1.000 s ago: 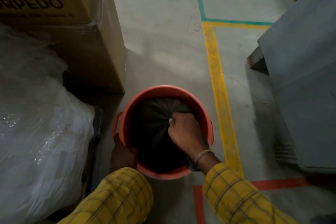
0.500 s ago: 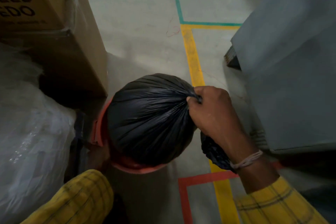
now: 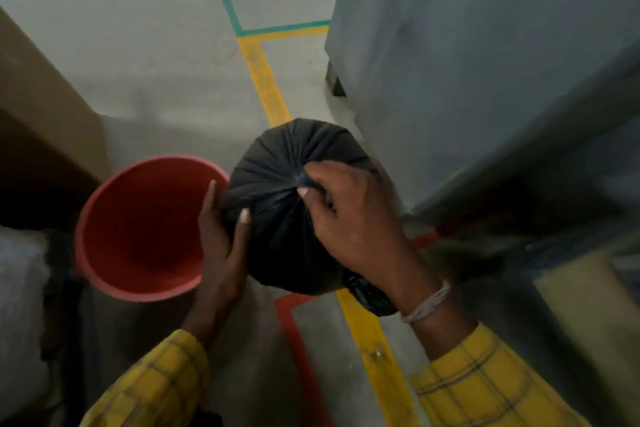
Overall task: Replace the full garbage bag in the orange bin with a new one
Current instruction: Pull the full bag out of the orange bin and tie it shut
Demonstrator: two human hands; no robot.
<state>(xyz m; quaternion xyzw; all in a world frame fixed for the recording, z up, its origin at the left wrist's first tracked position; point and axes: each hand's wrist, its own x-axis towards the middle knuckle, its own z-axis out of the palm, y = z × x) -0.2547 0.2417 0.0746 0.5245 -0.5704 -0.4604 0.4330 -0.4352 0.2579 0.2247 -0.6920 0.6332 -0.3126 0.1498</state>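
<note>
The full black garbage bag (image 3: 277, 163) hangs out of the bin, to its right, above the yellow floor line. My right hand (image 3: 349, 218) grips the bag's gathered neck from above. My left hand (image 3: 221, 246) presses flat against the bag's left side, fingers around it. The orange bin (image 3: 138, 229) stands on the floor at lower left with its inside bare. A loose tail of black plastic (image 3: 367, 295) hangs under my right wrist.
A tall grey cabinet (image 3: 485, 62) fills the right side, close to the bag. A cardboard box (image 3: 38, 107) stands at the left, with a clear plastic-wrapped bundle (image 3: 17, 305) below it. Yellow, green and red tape lines mark the concrete floor (image 3: 138, 45).
My right hand has lifted the bag out of the bin and carried it to the right. My left hand left the bin's outside and now steadies the bag. The bin's inside shows.
</note>
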